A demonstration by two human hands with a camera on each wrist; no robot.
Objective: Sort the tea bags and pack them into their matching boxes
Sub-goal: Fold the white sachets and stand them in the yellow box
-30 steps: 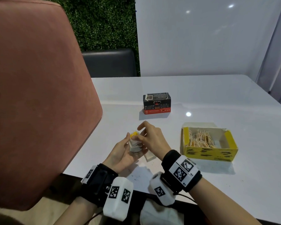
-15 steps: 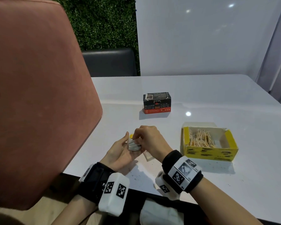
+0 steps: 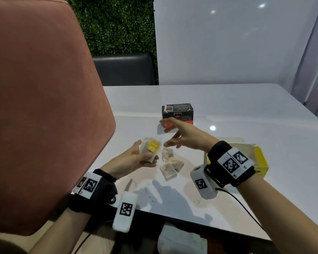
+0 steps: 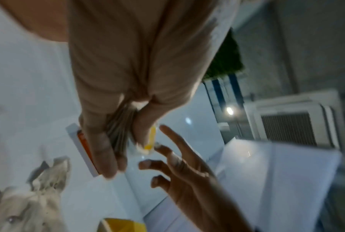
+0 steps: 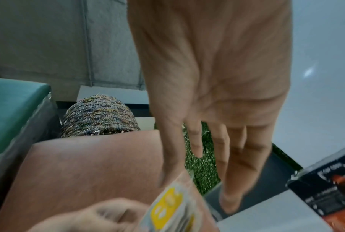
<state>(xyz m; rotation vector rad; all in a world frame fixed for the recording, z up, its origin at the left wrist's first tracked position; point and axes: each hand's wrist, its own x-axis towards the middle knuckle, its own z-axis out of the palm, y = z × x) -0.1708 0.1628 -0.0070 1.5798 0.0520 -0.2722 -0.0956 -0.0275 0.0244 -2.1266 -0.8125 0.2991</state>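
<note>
Left hand (image 3: pixel 134 160) grips a stack of yellow-tagged tea bags (image 3: pixel 151 148), fanned for sorting, near the table's near-left edge (image 3: pixel 154 215). Right hand (image 3: pixel 185 137) spread, holding nothing, above loose tea bags (image 3: pixel 170 165). Yellow box (image 3: pixel 261 160) right, mostly hidden by that wrist; black box (image 3: pixel 178 111) far, bare table between.

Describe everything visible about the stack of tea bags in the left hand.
The stack of tea bags is a thin bundle of flat, pale paper sachets pressed face to face, with a yellow tag on top. The left hand grips it between thumb and fingers, holding it tilted above the white table, just left of the loose tea bags lying there. The left wrist view shows its layered edges. The right hand is spread open nearby, not touching it.
</note>
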